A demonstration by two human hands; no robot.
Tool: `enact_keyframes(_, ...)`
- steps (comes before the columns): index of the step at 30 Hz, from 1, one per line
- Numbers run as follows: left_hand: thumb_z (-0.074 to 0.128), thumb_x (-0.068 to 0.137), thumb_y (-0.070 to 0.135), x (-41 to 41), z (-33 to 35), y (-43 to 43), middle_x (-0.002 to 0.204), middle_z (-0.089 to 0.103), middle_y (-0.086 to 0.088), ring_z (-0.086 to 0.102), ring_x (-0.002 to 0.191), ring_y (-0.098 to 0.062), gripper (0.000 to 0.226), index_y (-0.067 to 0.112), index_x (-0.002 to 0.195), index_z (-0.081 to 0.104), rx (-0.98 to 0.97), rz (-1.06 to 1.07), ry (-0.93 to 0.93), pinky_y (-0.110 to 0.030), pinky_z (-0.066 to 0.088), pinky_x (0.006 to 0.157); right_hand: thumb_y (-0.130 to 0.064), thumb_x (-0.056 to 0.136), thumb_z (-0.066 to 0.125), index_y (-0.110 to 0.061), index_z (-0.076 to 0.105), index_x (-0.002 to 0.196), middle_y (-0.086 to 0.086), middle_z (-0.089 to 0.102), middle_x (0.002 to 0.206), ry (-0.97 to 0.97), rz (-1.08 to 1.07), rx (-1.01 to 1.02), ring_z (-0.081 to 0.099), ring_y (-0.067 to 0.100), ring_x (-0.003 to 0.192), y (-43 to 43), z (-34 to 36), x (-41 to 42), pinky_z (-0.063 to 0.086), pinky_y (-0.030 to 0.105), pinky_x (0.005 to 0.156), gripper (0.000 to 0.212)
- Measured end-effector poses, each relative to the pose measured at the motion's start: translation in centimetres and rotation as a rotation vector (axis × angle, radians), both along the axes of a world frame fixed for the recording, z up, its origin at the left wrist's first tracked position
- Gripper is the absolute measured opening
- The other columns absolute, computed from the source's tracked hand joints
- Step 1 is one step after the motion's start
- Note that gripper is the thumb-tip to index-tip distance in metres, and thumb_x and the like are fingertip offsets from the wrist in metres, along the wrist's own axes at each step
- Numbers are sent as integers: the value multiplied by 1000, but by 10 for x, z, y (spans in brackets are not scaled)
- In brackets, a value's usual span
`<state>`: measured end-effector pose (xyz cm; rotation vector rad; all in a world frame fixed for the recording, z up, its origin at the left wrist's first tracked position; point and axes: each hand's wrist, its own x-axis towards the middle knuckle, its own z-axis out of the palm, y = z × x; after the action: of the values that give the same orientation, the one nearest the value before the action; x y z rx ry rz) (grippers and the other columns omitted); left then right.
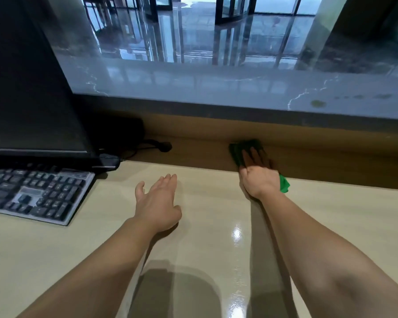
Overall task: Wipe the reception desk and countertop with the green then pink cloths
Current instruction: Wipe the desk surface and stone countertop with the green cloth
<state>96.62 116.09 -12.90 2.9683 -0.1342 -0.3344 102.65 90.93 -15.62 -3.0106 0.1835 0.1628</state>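
the right hand (259, 177) presses the green cloth (236, 153) with flat, straight fingers against the darker wooden strip at the back of the pale desk (90, 249), just under the raised grey marble countertop (216, 88). a corner of the cloth sticks out beside the wrist. the left hand (157, 203) lies flat near the middle of the desk, fingers straight and holding nothing. to the left sit a keyboard (32, 193) and a dark monitor (28, 88), with a black cable (156, 145) behind them.

Keyboard (36, 193) below dark monitor (30, 88)
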Motion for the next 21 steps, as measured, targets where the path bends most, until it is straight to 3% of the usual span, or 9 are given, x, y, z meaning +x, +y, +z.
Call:
enact_keyframes(3,52,88,28,2,2,-7,160,15,6,11,147,-11,79,24,154,8,-6,-22,-5,-49,-6,116,-40,103,22,-30,11,156,-4,1,164,41,-154,21,2,19,150,-26,5,-11,18,39,116,54)
enact_keyframes(7,54,86,26,-3,4,-8,158,22,5,13,147,-12,83,23,153,6,-7,-27,4,-48,-5,115,-37,102,21,-27,28,151,0,13,163,9,-218,85,16,26,147,12,8,-21,14,42,116,51)
enact_keyframes(10,55,83,27,-10,3,1,159,19,5,9,148,-12,86,22,153,4,13,-23,16,-48,-5,116,-37,102,22,-26,21,153,0,15,162,-53,-66,107,14,24,147,65,1,-37,12,41,117,52)
enact_keyframes(15,58,77,37,-23,-1,17,161,14,5,9,147,-10,94,22,154,4,21,-25,-42,-50,-2,116,-39,104,19,-26,8,156,-1,-1,164,-5,225,151,-3,23,150,139,-3,-70,2,46,121,55)
enact_keyframes(21,61,74,48,-36,-1,0,160,13,5,8,147,-9,100,22,153,6,19,-71,-32,-51,-3,116,-42,105,20,-26,9,155,-3,3,164,-23,396,79,2,18,150,99,-4,-75,8,39,119,54)
